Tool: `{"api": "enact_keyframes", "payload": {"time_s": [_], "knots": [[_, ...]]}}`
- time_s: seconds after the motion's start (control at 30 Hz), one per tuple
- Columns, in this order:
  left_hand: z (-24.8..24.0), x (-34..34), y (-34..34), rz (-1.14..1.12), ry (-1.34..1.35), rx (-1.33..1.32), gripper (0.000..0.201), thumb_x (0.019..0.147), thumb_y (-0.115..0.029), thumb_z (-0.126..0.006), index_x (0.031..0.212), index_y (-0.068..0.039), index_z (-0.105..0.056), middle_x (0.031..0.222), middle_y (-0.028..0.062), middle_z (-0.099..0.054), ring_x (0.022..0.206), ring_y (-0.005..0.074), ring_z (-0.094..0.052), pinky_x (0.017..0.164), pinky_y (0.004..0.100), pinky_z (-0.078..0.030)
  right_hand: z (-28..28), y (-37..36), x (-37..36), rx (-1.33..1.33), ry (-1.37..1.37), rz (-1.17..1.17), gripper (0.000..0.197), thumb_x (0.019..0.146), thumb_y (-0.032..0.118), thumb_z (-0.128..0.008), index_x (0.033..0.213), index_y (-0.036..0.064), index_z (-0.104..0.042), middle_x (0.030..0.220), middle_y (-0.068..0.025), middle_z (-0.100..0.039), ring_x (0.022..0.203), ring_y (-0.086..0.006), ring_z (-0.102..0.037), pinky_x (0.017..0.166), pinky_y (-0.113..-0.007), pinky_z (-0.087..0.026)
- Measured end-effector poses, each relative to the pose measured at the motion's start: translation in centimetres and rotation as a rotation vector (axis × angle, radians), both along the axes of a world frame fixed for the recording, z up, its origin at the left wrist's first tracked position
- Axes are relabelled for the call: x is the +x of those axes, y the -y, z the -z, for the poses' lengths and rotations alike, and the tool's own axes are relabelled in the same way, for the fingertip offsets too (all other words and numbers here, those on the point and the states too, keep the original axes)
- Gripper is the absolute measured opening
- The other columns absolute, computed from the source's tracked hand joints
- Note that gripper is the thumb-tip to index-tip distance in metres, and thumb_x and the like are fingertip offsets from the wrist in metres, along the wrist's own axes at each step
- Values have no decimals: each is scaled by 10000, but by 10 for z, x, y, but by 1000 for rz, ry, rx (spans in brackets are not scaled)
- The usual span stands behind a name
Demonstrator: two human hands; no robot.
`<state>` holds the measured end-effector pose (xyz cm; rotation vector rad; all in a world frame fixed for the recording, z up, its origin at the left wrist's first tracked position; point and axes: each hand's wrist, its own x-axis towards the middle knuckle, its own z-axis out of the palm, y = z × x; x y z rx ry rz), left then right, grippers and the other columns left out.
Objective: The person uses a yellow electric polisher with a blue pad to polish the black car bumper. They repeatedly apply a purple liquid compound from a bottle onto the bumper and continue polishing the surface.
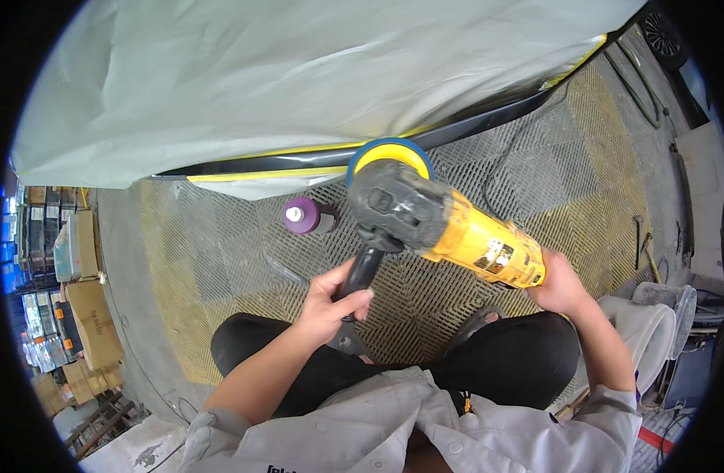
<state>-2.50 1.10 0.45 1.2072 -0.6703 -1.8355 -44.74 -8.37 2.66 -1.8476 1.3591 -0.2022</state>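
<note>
A yellow and black electric polisher (476,236) is held in front of me with both hands. My left hand (330,302) wraps round its black side handle, and my right hand (560,284) grips the rear end of the yellow body. The round pad (393,148), yellow with a blue rim, is at the glossy black car trim (299,162); whether it touches or spins I cannot tell. Yellow masking tape (279,173) lines that trim, with pale masking film (243,79) covering the panel above. Below the trim stands a purple bottle (305,217) with a white cap.
Grey and yellow grated mats (212,260) cover the floor. A cord (508,158) runs across them behind the polisher. Boxes (94,323) and shelves line the left. At the right are a white bucket (642,327), a hose (642,94) and a car wheel (663,35).
</note>
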Motion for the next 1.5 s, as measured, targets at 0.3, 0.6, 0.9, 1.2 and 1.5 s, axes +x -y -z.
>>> {"api": "enact_keyframes", "payload": {"time_s": [0.3,0.6,0.9,1.2,1.5], "knots": [[-17,-98,68,165,204,-96,657,968,-63,-810,1578,-52,-565,938,-34,-663,714,56,-605,633,236,-515,64,-5,-87,53,188,149,426,892,12,-707,1317,7,-699,1217,-190,-783,1149,-299,-756,1019,-371,-570],[-47,-192,150,311,301,-175,662,947,-36,-795,1572,-59,-576,931,-25,-660,710,69,-588,634,254,-510,112,18,-158,47,346,315,566,790,-106,-603,1340,-7,-696,1246,-107,-779,1171,-201,-713,1064,-317,-524],[-50,-197,147,296,294,-140,594,949,-21,-782,1518,-30,-611,917,-23,-640,709,66,-584,640,247,-512,123,23,-158,42,340,287,406,843,-31,-662,1243,-4,-728,1124,-133,-805,1047,-192,-737,970,-348,-564],[-42,-140,101,155,275,-103,694,933,20,-796,1581,-28,-554,953,-22,-668,710,62,-601,631,219,-505,113,17,-117,73,381,139,350,945,33,-675,1290,-5,-720,1243,-170,-790,1146,-237,-745,1025,-355,-555],[-36,-99,67,117,240,-66,676,942,29,-761,1580,-10,-539,905,-17,-643,706,74,-590,642,236,-490,95,9,-79,149,346,142,363,933,33,-697,1294,7,-726,1241,-179,-789,1168,-257,-744,1043,-351,-551]]}}
